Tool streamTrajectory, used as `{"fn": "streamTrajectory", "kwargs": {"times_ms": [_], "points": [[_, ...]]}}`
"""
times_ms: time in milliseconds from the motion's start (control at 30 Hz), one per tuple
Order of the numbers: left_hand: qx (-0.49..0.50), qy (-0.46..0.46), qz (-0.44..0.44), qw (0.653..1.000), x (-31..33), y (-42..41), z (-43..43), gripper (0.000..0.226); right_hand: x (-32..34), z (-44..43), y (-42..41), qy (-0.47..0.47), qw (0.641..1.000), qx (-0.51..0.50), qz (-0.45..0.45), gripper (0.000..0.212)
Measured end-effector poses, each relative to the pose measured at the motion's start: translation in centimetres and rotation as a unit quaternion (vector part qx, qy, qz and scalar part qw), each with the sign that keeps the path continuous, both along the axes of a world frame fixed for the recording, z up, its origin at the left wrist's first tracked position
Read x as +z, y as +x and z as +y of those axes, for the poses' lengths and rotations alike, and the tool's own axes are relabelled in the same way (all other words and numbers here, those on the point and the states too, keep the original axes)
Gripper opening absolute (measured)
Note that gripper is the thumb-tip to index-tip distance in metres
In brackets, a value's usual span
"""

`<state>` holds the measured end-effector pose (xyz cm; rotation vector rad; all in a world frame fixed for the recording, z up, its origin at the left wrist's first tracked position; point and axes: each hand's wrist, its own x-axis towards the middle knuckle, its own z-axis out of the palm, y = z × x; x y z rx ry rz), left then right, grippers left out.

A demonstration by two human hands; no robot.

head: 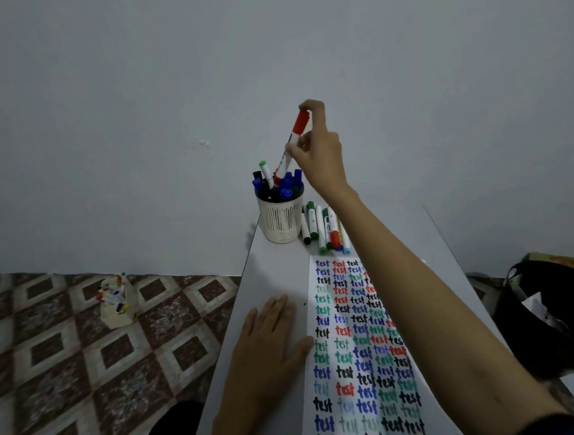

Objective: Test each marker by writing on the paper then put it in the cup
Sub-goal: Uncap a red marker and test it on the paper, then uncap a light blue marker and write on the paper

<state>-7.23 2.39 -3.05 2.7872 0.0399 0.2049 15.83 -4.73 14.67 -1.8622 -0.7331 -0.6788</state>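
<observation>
On the floor at far left: small box of spare markers [117, 301], well apart from the bench [272, 271], apparently no part of the job.

On the bench, left side: left hand [272, 344] laid flat, palm down, fingers spread, thumb touching the left edge of the paper [353, 357]. Left grip fully open, nothing held; acts only to steady the sheet.

At the far end of the bench: slotted cup [280, 219], already crowded with capped markers, mostly blue and black, one green. Directly above the rim: red marker [293, 140], capped, nearly upright, lower end down among the markers already in the cup. Right hand [318, 149] closed on the barrel, thumb and fingers pinching, index fingertip on top of the cap. Right grip shut on the red marker, not yet released.

Just right of the cup: row of loose markers [324, 228] lying side by side on the bench, green, red, black and pale blue among them, count unclear.

On the paper: columns of the word "test" in blue, red, black and green, filling the sheet top to bottom.

Progress, by judgement: well past halfway. Remaining: release the red marker, then test and store the loose row.
</observation>
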Motion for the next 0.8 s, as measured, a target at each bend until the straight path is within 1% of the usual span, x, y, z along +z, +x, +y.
{"fn": "streamTrajectory", "kwargs": {"times_ms": [67,133,200,233,267,333,400,433,500,533,567,600,667,700,733,800], "points": [[0.006,0.002,0.0,1.0,0.1,0.0,0.0,0.086,-1.2,1.2,0.5,-0.039,0.999,-0.003,-0.001,0.051],[0.006,0.001,0.002,1.0,0.0,0.0,0.0,0.084,-2.7,1.9,0.9,-0.12,0.993,-0.018,-0.009,0.046],[0.004,-0.001,0.0,1.0,-0.1,0.1,0.1,0.086,-4.4,2.0,1.2,-0.208,0.977,-0.037,-0.014,0.031],[0.002,0.0,-0.004,1.0,-0.2,0.2,0.1,0.089,-5.1,2.0,1.4,-0.227,0.973,-0.035,-0.008,0.024],[0.001,0.002,-0.007,1.0,-0.2,0.2,0.2,0.092,-5.7,1.9,1.5,-0.23,0.973,-0.022,0.004,0.021],[0.001,0.001,-0.007,1.0,-0.2,0.1,0.2,0.093,-6.5,1.7,1.7,-0.207,0.978,0.006,0.012,0.024],[0.0,-0.001,-0.009,1.0,-0.1,0.1,0.2,0.087,-6.4,0.9,1.8,-0.16,0.987,0.025,0.007,0.026],[0.0,-0.003,-0.011,1.0,-0.1,0.1,0.2,0.084,-6.4,0.2,1.8,-0.123,0.992,0.034,0.019,0.027],[-0.001,-0.011,-0.013,1.0,-0.1,0.0,0.2,0.082,-6.7,-1.5,2.0,-0.041,0.996,0.028,0.074,0.03],[-0.002,-0.015,-0.014,1.0,-0.2,0.0,0.2,0.081,-7.3,-2.6,2.4,-0.026,0.993,0.005,0.114,0.031],[-0.003,-0.016,-0.015,1.0,-0.2,0.0,0.3,0.081,-8.0,-3.8,2.9,-0.048,0.985,-0.03,0.164,0.031],[-0.003,-0.013,-0.015,1.0,-0.3,0.0,0.3,0.083,-9.0,-4.9,3.3,-0.097,0.969,-0.064,0.217,0.03],[-0.004,-0.006,-0.017,1.0,-0.2,0.0,0.3,0.089,-11.0,-6.9,3.5,-0.194,0.927,-0.099,0.305,0.025],[-0.005,-0.006,-0.016,1.0,-0.2,0.0,0.2,0.091,-11.7,-7.7,3.3,-0.216,0.913,-0.103,0.329,0.025],[-0.005,-0.008,-0.015,1.0,-0.1,0.0,0.2,0.093,-12.1,-8.2,3.0,-0.224,0.908,-0.105,0.339,0.027],[-0.005,-0.01,-0.016,1.0,0.0,0.0,0.2,0.093,-12.4,-8.6,2.4,-0.224,0.91,-0.104,0.333,0.029]]}}
